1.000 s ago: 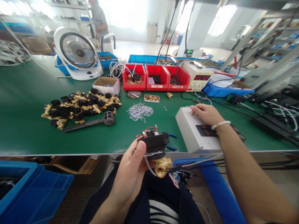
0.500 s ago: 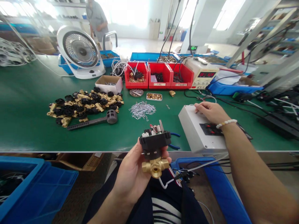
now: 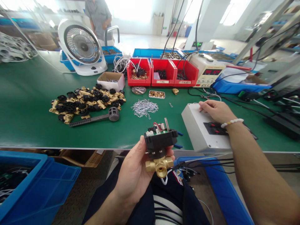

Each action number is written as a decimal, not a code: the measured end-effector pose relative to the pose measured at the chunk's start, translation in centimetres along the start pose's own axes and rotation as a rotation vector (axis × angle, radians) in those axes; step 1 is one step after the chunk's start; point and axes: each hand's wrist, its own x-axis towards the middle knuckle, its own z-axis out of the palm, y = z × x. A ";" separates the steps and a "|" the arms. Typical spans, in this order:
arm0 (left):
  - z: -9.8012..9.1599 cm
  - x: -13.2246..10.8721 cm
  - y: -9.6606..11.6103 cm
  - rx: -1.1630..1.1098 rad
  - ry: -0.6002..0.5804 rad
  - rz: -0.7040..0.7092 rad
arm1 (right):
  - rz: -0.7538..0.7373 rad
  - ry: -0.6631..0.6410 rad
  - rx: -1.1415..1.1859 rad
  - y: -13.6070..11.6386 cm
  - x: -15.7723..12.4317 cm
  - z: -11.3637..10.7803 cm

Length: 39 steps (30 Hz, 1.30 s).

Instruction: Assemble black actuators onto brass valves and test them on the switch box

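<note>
My left hand [image 3: 136, 168] is closed around a motorized brass valve [image 3: 161, 150] in front of the table edge. Its three-port brass body points down and toward me; the black housing on top is uncovered, showing a circuit board, a red wire and an upright metal pin. A white cable runs beneath it. My right hand [image 3: 214, 111] rests on the light grey control box [image 3: 195, 125], fingertips pinched at a small part on its top that they mostly hide. Blue-handled pliers [image 3: 179, 146] lie partly hidden behind the valve.
Brass valve bodies with black caps [image 3: 86, 101] are heaped left, beside a black ratchet-like tool [image 3: 96, 119]. Metal clips [image 3: 144, 108] lie mid-table. Red bins [image 3: 162, 82], a power supply [image 3: 207, 73] and a fan [image 3: 82, 47] stand behind. A person [image 3: 99, 20] stands beyond.
The whole view has shifted slightly. The valve in my left hand sits a little farther right in the picture; both hands keep their holds. The power supply's red display reads differently.
</note>
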 end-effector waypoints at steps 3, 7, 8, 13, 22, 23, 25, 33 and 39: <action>0.1 0.0 0.0 0.019 0.024 0.004 | 0.045 0.011 0.069 -0.5 -0.1 0.0; 0.1 -0.1 0.1 0.095 0.043 0.079 | 0.079 0.101 0.182 -0.4 -0.3 -1.1; 0.1 -0.2 0.0 0.143 0.039 0.115 | 0.083 0.148 0.204 -0.3 -0.5 -1.7; 0.5 -0.9 -0.9 0.464 0.157 0.352 | 0.155 0.374 0.446 1.9 -3.5 -4.6; 0.8 -0.9 -2.5 0.652 0.144 0.695 | 0.560 0.345 0.919 9.4 -13.4 -2.5; 0.9 -0.9 -2.5 0.635 0.134 0.728 | 0.586 0.348 0.982 10.1 -14.1 -2.0; 1.1 -0.9 -2.7 0.604 0.125 0.757 | 0.618 0.385 1.115 11.2 -15.1 -0.9; -1.1 1.1 -2.7 0.884 0.293 0.802 | 0.628 0.426 1.460 11.9 -17.5 3.8; -5.6 4.8 -3.2 1.038 0.543 0.584 | 0.481 0.616 1.673 12.6 -16.4 4.0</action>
